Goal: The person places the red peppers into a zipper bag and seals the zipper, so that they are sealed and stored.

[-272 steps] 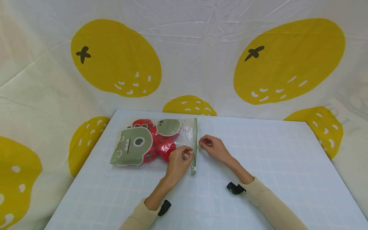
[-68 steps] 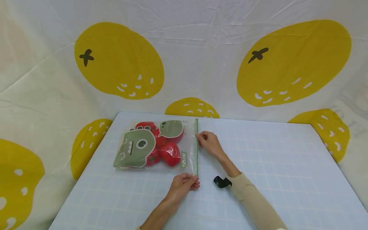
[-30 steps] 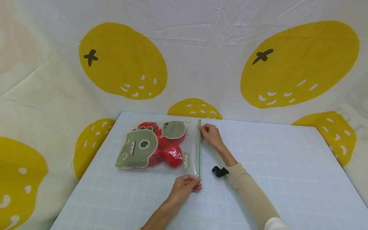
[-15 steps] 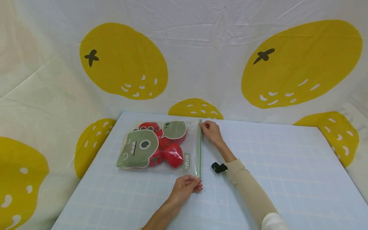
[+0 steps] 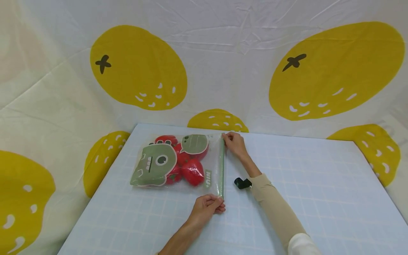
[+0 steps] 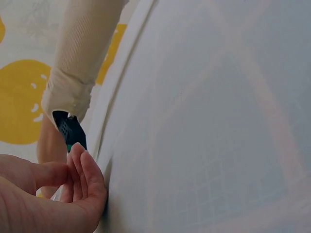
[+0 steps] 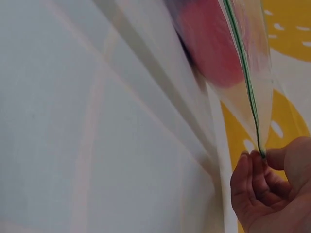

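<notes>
In the head view a clear zip bag (image 5: 211,159) with a green monster print lies flat on the table. Several red tomatoes (image 5: 192,171) show through its plastic. Along its right side runs a green zip strip (image 5: 221,170). At the near end of that strip, my left hand (image 5: 205,209) pinches the bag's corner between thumb and fingers. My right hand (image 5: 235,143) pinches the strip's far end; the right wrist view shows the green strip (image 7: 249,87) running into its fingertips. The zip slider is not visible, perhaps hidden by the fingers.
A pale blue checked cloth covers the table (image 5: 306,187). Behind it hangs a white curtain (image 5: 223,71) with yellow fruit prints, close to the bag's far side. A black wrist camera (image 5: 242,183) sticks out from the right sleeve.
My right hand has moved along the green zip strip to its far corner. My left hand went from the strip's middle to the near corner and has stayed there lately.
</notes>
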`<state>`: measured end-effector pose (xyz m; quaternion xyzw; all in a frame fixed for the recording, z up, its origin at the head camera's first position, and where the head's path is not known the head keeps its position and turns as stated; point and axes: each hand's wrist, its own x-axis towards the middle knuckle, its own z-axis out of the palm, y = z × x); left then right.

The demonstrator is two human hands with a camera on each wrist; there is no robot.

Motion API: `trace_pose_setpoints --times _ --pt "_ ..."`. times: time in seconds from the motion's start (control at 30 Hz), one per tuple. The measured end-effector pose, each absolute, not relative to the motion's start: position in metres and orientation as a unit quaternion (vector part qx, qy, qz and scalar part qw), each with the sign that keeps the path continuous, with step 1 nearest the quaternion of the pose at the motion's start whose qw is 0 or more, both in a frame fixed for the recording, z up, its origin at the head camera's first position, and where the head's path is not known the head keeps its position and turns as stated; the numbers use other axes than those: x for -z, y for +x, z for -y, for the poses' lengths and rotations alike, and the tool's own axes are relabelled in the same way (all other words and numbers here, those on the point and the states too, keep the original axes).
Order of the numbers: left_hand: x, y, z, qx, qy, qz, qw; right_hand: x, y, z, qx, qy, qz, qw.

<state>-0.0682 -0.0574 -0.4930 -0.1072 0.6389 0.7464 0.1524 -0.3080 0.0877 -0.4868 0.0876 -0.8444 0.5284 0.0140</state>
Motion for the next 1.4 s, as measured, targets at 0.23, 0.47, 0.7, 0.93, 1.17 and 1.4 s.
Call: trace_pose_setpoints --times 0.23,0.47,0.7,0.93,1.17,1.4 --pt "0.492 -0.071 0.058 -0.739 -0.108 -0.647 0.155 0.488 -0.309 -0.09 -0.536 0.083 0.84 0.001" --pt "0.491 -0.075 0.059 -0.72 -0.11 -0.665 0.167 0.489 -0.308 -0.094 -0.551 0.083 0.83 -0.022" --pt "0.491 -0.078 0.059 -0.704 -0.121 -0.677 0.177 0.489 -0.306 -0.098 -0.558 0.099 0.823 -0.028" --pt "0.491 -0.079 0.06 -0.697 -0.129 -0.68 0.187 0.491 -0.303 -0.102 -0.551 0.103 0.827 -0.028" --pt "0.493 -0.076 0.064 -0.707 -0.111 -0.673 0.185 0.494 -0.297 -0.108 -0.533 0.121 0.838 -0.017" --pt "0.486 -0.074 0.068 -0.706 -0.089 -0.68 0.176 0.492 -0.289 -0.113 -0.516 0.136 0.846 -0.004"
